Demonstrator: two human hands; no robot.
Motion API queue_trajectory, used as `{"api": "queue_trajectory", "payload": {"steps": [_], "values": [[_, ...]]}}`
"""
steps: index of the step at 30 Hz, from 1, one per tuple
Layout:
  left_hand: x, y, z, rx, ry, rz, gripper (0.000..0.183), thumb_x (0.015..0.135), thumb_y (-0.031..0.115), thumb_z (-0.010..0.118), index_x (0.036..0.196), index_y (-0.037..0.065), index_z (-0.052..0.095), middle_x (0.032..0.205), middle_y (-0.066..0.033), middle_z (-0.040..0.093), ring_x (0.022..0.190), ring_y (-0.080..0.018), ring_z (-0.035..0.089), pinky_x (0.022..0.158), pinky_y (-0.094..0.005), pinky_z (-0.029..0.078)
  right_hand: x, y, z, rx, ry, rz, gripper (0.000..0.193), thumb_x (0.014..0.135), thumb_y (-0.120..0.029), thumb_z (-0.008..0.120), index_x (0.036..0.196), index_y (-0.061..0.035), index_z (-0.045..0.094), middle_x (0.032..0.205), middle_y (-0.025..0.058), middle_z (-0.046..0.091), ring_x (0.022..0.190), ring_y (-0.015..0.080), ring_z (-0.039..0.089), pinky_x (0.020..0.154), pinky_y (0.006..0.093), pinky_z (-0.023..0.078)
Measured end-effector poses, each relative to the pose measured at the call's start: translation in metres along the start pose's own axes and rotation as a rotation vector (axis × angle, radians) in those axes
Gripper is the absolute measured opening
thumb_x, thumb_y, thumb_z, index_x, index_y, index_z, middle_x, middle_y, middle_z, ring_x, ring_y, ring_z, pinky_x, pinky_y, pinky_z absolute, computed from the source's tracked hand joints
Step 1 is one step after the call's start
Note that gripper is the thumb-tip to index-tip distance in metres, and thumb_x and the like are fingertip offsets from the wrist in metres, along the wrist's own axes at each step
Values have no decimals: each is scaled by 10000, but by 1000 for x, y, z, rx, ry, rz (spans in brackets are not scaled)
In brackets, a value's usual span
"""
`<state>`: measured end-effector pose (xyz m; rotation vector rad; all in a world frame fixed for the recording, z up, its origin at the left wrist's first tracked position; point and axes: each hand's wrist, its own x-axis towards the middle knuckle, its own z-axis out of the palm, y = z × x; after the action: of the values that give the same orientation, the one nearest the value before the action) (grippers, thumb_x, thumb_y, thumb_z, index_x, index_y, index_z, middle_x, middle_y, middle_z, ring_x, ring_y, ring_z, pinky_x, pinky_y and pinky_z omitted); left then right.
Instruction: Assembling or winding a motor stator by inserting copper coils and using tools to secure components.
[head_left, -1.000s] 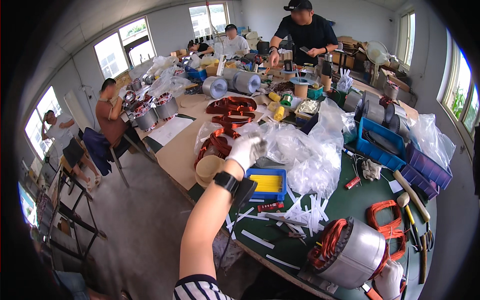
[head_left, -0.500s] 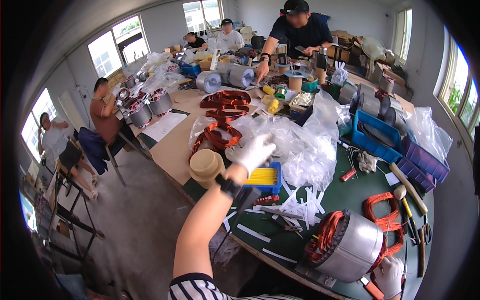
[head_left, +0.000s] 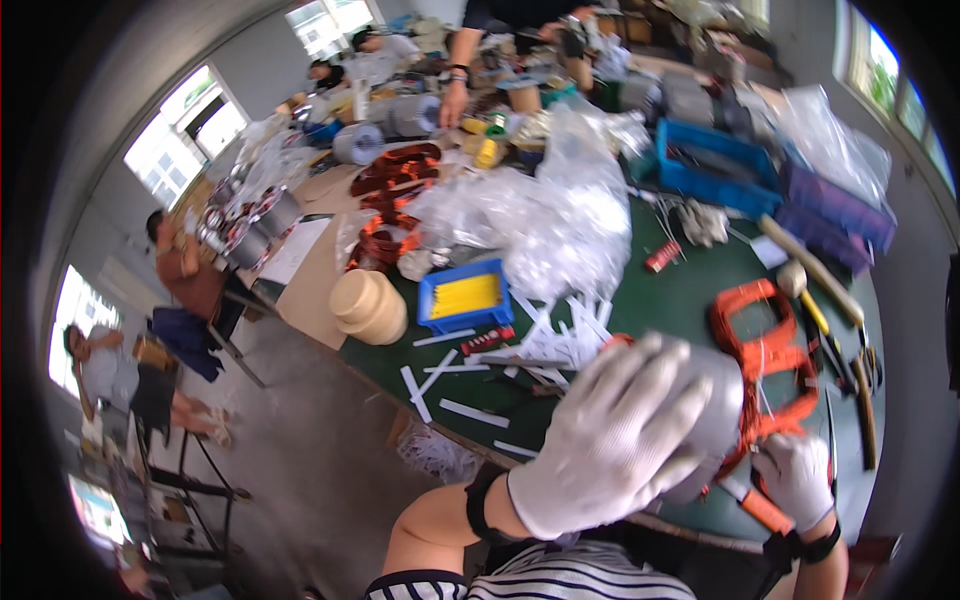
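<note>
Our left hand [head_left: 612,435] has swung back from the blue tray [head_left: 465,322], where it reached a moment ago, and is now over the metal cylinder [head_left: 725,392], which sits on the green table [head_left: 690,290] close to the edge nearest us. We see that hand in a white glove, its fingers long and a little spread, hiding much of the cylinder's left side; it blurs, so we cannot tell whether it touches the metal. Our right hand [head_left: 795,475], gloved too, has stayed just beside the cylinder's right end, its fingers curled in against the copper coils [head_left: 770,360]; we cannot tell whether they pinch any wire. Those coils run from the cylinder's right end to the table beyond it, tied in loops. Just below the cylinder's right end, near our right hand, we have a tool with an orange handle [head_left: 766,511]. To the left of the cylinder we see loose white strips [head_left: 565,335], then a small red box [head_left: 488,340], and past them the tray with its yellow sticks [head_left: 465,293]; farthest left of the cylinder stands a round beige block [head_left: 370,308]. Beyond the cylinder we have a heap of clear plastic bags [head_left: 565,220]. Right of the cylinder, well apart from it, lies a mallet with a yellow handle [head_left: 815,312]
</note>
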<state>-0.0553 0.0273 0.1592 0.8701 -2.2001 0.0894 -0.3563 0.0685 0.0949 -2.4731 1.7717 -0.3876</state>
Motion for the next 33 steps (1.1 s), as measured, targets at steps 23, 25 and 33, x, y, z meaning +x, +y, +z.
{"api": "queue_trajectory", "payload": {"steps": [23,25,33], "values": [[17,11,42,154,-267,-211,744,999,551,326,1234,-112,567,1226,-288,594,1175,-407,568,1054,-460,386,16,14,-25,111,-101,81,356,761,-379,749,639,-81,597,501,63,512,473,235,573,483,356,433],[19,13,39,191,-258,-218,779,998,569,290,1231,-122,564,1241,-287,587,1193,-394,557,1063,-453,378,18,25,-12,174,-257,38,359,751,-370,758,627,-78,591,491,51,489,453,238,544,466,367,410],[18,16,48,41,-256,-328,681,1002,443,322,1372,-117,439,1315,-224,543,1199,-294,551,1043,-386,409,15,-4,1,-98,205,-31,275,674,-308,751,604,-90,598,498,23,514,502,190,586,557,326,454]]}}
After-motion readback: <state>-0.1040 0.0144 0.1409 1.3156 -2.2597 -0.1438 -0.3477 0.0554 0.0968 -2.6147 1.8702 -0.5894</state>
